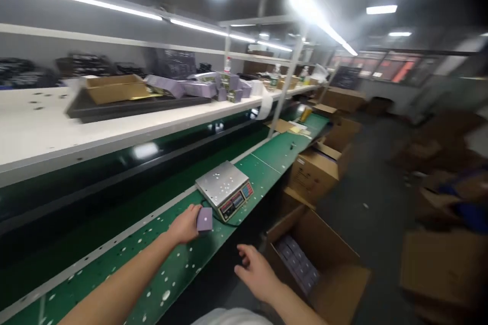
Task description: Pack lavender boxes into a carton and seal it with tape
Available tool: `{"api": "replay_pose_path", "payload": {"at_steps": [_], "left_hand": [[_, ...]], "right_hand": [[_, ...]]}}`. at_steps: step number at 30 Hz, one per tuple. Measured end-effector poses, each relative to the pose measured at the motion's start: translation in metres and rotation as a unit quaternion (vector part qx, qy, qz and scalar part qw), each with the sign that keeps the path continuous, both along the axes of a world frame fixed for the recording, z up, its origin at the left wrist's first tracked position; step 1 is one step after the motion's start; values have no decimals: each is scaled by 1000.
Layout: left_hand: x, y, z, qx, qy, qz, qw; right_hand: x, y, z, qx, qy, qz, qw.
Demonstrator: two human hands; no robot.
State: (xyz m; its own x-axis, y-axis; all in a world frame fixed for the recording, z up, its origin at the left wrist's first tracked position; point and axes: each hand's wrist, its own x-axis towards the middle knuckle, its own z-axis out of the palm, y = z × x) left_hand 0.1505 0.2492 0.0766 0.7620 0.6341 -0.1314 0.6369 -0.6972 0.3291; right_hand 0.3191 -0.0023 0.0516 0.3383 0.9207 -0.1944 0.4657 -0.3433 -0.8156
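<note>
My left hand (186, 224) grips a small purple box (205, 219) above the green worktop (179, 264). Just beyond that box stands a digital scale (224, 188) with a metal plate and a front display. My right hand (256, 270) is held in the air off the worktop's edge, fingers parted and nothing in them. To its right, an opened cardboard carton (324, 233) on the floor side holds rows of small purple boxes (297, 264).
A white shelf (46, 127) runs along the left, bearing a black tray (141, 108) and purple cartons (198, 86). More cardboard boxes (314, 172) line the worktop's right edge. Other cartons (442, 264) stand at the far right, blurred.
</note>
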Motion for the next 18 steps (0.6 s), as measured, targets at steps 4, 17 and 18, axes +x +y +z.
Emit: {"api": "replay_pose_path", "payload": {"at_steps": [4,17,18], "left_hand": [[46,-62,26,-9,-1,-196,981],[306,-222,-20,-173,-16,-409,896],[318,-228,-30,-185,-12,-381,906]], "right_hand": [[16,-29,29,10,-130,-21,991],[176,-158,16,-98,-126,-241,957],[194,-167,0,-113,-124,-267,949]]}}
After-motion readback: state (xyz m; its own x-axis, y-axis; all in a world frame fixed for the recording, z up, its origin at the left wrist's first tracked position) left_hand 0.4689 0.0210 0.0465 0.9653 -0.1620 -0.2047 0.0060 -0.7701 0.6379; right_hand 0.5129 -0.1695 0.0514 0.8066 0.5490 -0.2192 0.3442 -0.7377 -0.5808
